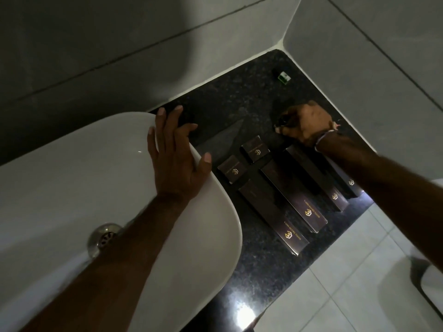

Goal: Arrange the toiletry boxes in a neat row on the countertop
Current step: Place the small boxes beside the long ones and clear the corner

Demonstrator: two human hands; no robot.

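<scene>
Several dark brown toiletry boxes with gold logos lie side by side on the black granite countertop (239, 97). Two small boxes (232, 169) (254, 149) sit behind the long ones. Three long boxes (273, 216) (294, 198) (316, 178) lie parallel, and a further one (347, 184) is partly hidden under my right forearm. My left hand (177, 161) rests flat and open on the rim of the white sink (72, 178), left of the boxes. My right hand (305, 123) is behind the row, fingers curled on a small dark object (285, 121) whose shape I cannot make out.
A small green and white item (284, 76) lies near the back corner of the counter. Grey tiled walls close the counter at the back and right. Pale floor tiles (347, 271) lie beyond the counter's front edge, with a white fixture (431, 283) at the lower right.
</scene>
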